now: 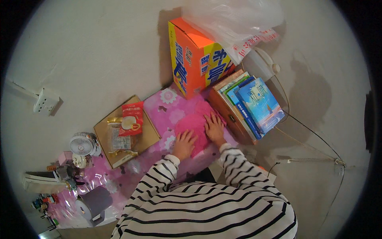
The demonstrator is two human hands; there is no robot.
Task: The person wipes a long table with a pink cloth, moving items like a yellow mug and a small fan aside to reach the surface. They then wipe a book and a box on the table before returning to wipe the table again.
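A bright pink cloth (191, 119) lies spread on a table with a pink flowered plastic tablecloth (134, 167). My left hand (184, 144) rests palm down on the cloth's near left part, its fingers apart. Flat on the right part of the cloth is my right hand (214, 129), also with spread fingers. Neither hand grips anything. Just right of it stands a brown box (228, 118) filled with several upright books, and a blue book (259, 104) leans on top of them.
An orange and yellow carton (191, 56) stands behind the cloth, partly under a clear plastic bag (235, 21). Left are a shallow cardboard box (149, 131) with a red packet (132, 118) and a clear packet (120, 137), a small fan (82, 145) and a grey jug (95, 203).
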